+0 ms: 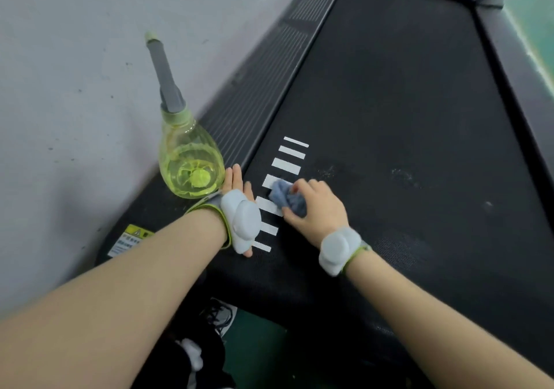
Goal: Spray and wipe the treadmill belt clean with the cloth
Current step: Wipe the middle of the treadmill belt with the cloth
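A: What are the fingers doing?

B: The right hand (314, 205) has its fingers curled round the bunched blue cloth (284, 198), pressing it onto the belt (404, 118); the left hand (236, 184) lies flat with its fingers straight, holding nothing.

A: Where does the cloth sit?

B: Under the right fingertips, on top of the white stripes (286, 165), just beside the left hand's thumb side; the spray bottle (192, 163) stands upright just beyond the left hand's outer edge; whether they touch, I cannot tell.

A: And which way is the work that is left?

B: Ahead of the right fingers and out to their far side; pale dusty smudges (404, 175) show there; the belt's long axis runs away from the fingertips, with the ribbed side rail (263, 88) alongside it.

A: Which hand is nearer?

B: The right, plainly; I judge the next strokes should sweep away from the left hand, across the belt, then step forward along its length.
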Motion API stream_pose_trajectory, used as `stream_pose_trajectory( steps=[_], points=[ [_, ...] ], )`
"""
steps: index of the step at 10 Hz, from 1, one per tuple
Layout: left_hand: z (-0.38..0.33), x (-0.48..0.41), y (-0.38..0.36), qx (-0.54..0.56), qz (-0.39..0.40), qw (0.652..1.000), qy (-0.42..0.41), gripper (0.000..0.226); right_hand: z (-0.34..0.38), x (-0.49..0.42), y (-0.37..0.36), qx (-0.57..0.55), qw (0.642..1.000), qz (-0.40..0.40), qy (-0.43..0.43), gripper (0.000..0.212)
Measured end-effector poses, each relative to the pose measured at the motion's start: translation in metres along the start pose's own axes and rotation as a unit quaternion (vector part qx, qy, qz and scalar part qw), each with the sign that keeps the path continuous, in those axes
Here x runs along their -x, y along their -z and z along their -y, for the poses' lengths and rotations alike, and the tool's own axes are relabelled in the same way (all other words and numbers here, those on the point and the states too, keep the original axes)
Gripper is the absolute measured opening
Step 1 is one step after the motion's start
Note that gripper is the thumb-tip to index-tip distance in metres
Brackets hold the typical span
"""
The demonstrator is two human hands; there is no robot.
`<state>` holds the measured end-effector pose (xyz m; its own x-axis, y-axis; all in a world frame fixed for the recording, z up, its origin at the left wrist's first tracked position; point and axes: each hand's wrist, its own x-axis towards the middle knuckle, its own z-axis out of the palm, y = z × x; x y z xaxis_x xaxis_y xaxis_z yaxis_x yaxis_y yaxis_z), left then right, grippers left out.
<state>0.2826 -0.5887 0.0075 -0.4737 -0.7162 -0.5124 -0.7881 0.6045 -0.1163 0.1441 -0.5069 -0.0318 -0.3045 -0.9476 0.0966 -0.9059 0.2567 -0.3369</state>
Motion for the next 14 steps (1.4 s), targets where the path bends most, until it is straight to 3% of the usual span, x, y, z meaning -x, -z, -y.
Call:
stream_pose_trajectory(
  steps=[1,2,3,4,5,6,7,8,9,10,11,12,13,14],
  points=[
    [0.002,-0.003,-0.002,0.045,-0.009,0.999,-0.006,0.074,-0.001,0.005,-0.005,0.015,0.995,-0.013,0.096,0.031],
    [0.003,-0.002,0.002,0.084,-0.014,0.996,-0.023,0.072,-0.022,-0.023,-0.009,0.064,0.984,-0.081,0.146,0.038],
    [0.006,-0.001,0.000,0.077,-0.006,0.997,-0.017,0.071,-0.033,-0.064,-0.014,0.105,0.988,-0.111,0.034,0.028],
    [0.004,0.000,-0.001,0.050,-0.033,0.998,-0.012,0.072,-0.030,-0.092,-0.018,0.097,0.980,-0.091,-0.151,0.028],
    [0.009,0.001,0.000,0.045,-0.021,0.999,-0.017,0.071,-0.006,-0.082,-0.015,0.042,0.979,-0.066,-0.190,0.029],
    [0.011,0.000,-0.001,0.038,-0.028,0.999,-0.025,0.068,0.026,-0.032,-0.020,0.003,0.999,-0.012,-0.044,0.034],
    [0.011,0.001,0.001,0.019,-0.047,0.998,-0.028,0.070,0.037,0.002,-0.023,-0.035,0.994,-0.028,0.100,0.031],
    [0.009,-0.002,-0.002,-0.005,-0.056,0.998,-0.027,0.069,0.021,-0.033,-0.023,0.005,0.989,-0.046,0.138,0.030],
    [0.009,-0.007,-0.005,0.033,-0.038,0.999,-0.008,0.069,0.010,-0.089,-0.020,0.060,0.997,-0.040,-0.019,0.030],
    [0.007,-0.009,-0.005,0.033,-0.038,0.999,0.002,0.070,0.011,-0.128,-0.016,0.022,0.984,-0.009,-0.176,0.029],
    [0.007,-0.010,-0.007,0.029,-0.041,0.999,-0.005,0.071,0.034,-0.118,-0.016,-0.035,0.982,0.023,-0.183,0.030],
    [0.009,-0.014,-0.008,0.039,-0.049,0.998,-0.002,0.063,0.059,-0.062,-0.020,-0.051,0.995,0.066,-0.055,0.031],
    [0.009,-0.012,-0.009,0.089,-0.053,0.995,0.006,0.060,0.064,-0.025,-0.019,-0.079,0.992,0.091,0.021,0.038],
    [0.007,-0.013,-0.007,0.127,-0.056,0.990,0.008,0.060,0.054,-0.036,-0.020,-0.020,0.996,0.070,0.044,0.035]
  ],
)
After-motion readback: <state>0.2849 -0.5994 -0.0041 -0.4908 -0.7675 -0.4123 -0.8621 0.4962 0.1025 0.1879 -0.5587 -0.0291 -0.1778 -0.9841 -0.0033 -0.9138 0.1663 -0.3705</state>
